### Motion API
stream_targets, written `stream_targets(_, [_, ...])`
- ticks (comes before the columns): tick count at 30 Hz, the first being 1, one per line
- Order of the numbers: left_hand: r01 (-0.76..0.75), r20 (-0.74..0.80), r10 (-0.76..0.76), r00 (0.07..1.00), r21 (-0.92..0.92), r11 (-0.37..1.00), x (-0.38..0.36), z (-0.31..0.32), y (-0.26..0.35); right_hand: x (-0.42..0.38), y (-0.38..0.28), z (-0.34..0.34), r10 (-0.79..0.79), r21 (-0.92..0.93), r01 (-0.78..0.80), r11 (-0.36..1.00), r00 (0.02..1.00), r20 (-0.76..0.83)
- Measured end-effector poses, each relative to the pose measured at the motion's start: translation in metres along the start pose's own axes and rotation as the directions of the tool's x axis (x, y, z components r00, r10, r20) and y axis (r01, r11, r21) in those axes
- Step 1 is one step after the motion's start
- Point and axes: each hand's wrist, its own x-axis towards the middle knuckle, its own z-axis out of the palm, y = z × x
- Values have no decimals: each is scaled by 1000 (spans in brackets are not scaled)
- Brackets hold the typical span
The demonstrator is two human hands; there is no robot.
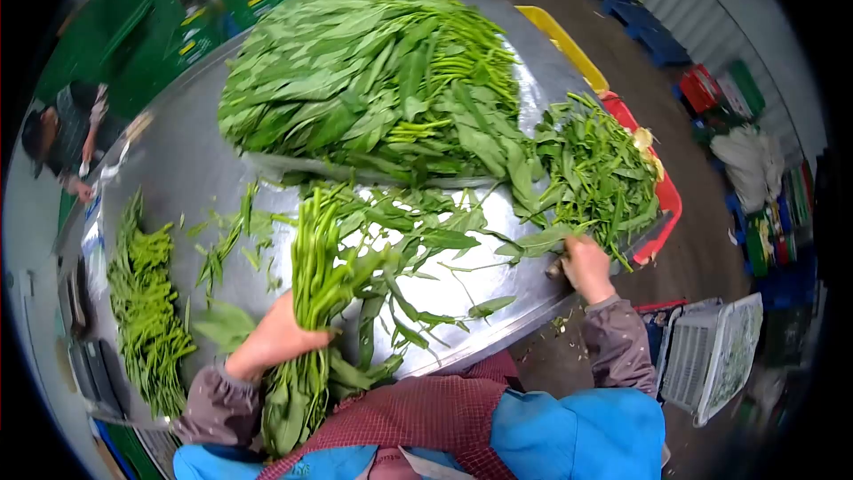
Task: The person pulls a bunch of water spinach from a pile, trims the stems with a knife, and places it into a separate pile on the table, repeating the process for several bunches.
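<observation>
My left hand [283,338] is wrapped around a bunch of water spinach [316,258], cut stems pointing up and leaves hanging down against my apron. Over the right edge of the metal table [484,338], my right hand [586,268] has its fingers closed. A small dark object [555,268] shows beside these fingers, and a leaf tip lies close to them; what they grip is hard to make out. Loose leaves and stems [418,240] lie scattered between my hands. Beyond them sits a large heap of water spinach [373,80].
A row of greens [151,311] lies along the table's left side. Trimmed leaves [595,169] pile up by a red crate [668,213] and a yellow crate [560,40] at right. A white basket [706,356] stands lower right. Another person [67,133] is at far left.
</observation>
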Motion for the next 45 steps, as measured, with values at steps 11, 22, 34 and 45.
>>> stream_targets(11, [288, 170, -234, 957, -625, 725, 35, 33, -60, -43, -37, -18, 260, 883, -407, 235, 901, 347])
stream_targets(22, [228, 231, -81, 970, -730, 644, 38, 51, -56, -17, -190, 3, -568, 625, 585, 517, 781, -262])
stream_targets(34, [168, 187, -93, 978, -436, 884, 28, 47, -39, -2, -166, 47, -535, 495, 437, 751, 842, 69])
stream_targets(45, [-9, -36, 8, 999, -34, 999, 34, -15, 7, -23, -260, 55, -604, 726, -319, 610, 406, 686])
